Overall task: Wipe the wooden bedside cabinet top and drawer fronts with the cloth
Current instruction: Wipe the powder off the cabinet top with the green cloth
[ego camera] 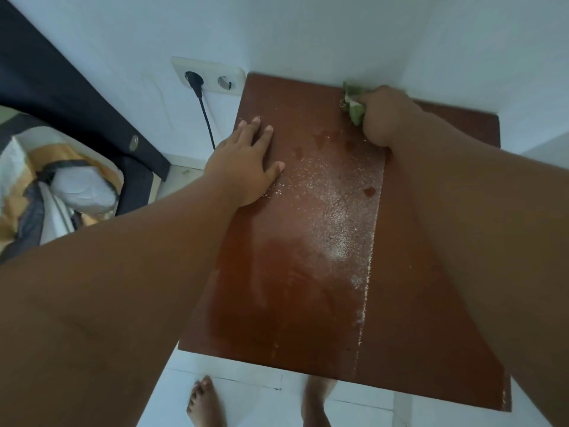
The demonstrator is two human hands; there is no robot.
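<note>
The reddish-brown wooden cabinet top (pixel 295 288) fills the middle of the head view, seen from above. A band of pale dust and a few wet spots run down its middle, and the strip to the right of the band looks darker. My right hand (pixel 388 115) is at the far right of the top, close to the wall, shut on a crumpled green cloth (pixel 354 104) that presses on the wood. My left hand (pixel 246 161) lies flat near the left edge with fingers spread, holding nothing. The drawer fronts are hidden below the top.
White walls close in behind and to the right of the cabinet. A double wall socket (pixel 209 76) with a black plug and cable (pixel 204 115) sits left of the cabinet. A dark bed frame (pixel 77 97) with bedding stands further left. My bare feet (pixel 203 402) are on white floor tiles.
</note>
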